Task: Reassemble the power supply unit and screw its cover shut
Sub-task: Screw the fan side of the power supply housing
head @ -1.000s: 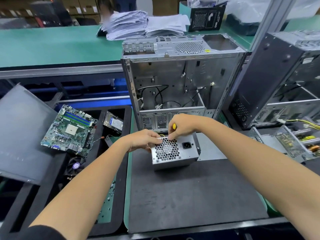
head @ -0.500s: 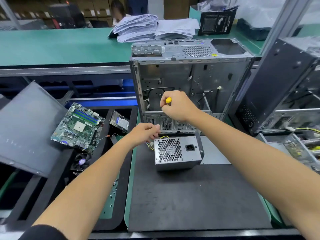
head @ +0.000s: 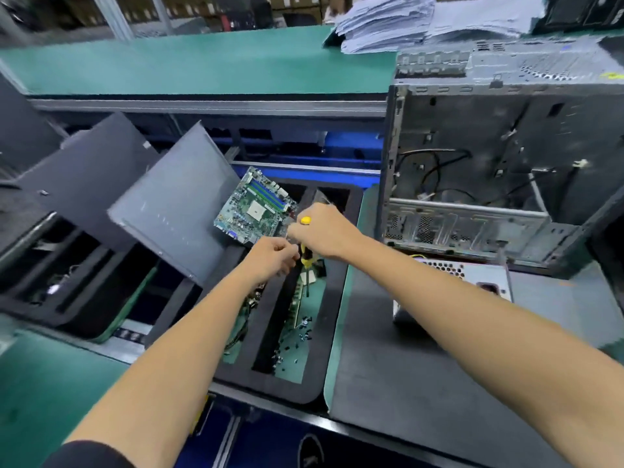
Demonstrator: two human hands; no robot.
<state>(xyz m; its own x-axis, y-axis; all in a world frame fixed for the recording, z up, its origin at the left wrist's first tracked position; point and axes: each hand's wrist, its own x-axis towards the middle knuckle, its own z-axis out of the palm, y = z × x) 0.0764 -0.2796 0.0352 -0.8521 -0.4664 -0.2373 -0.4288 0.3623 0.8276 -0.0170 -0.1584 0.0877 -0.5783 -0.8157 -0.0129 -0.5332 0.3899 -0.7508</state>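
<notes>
Both hands had swung away from the power supply unit, which a second earlier sat right under them, and now hovered over the black foam tray to its left; I watched the view pan with them.

Left of the tray leaned grey side panels. At the tray's far end lay the motherboard. The left hand had its fingers curled, fingertips pinched together; whether a screw sat between them I could not tell through the blur. Just beside it, the right hand gripped the yellow-handled screwdriver, shaft pointing down into the tray.

I judged the step to be fetching a cover screw. To do it well, I would pick one screw cleanly, seat it on the driver tip and keep it upright on the way back to the unit.

The tray's near compartment held loose dark screws scattered on its green floor; the one beside it held cables and small parts.

Right of the tray, the unit rested on the dark mat, before the open computer case.
</notes>
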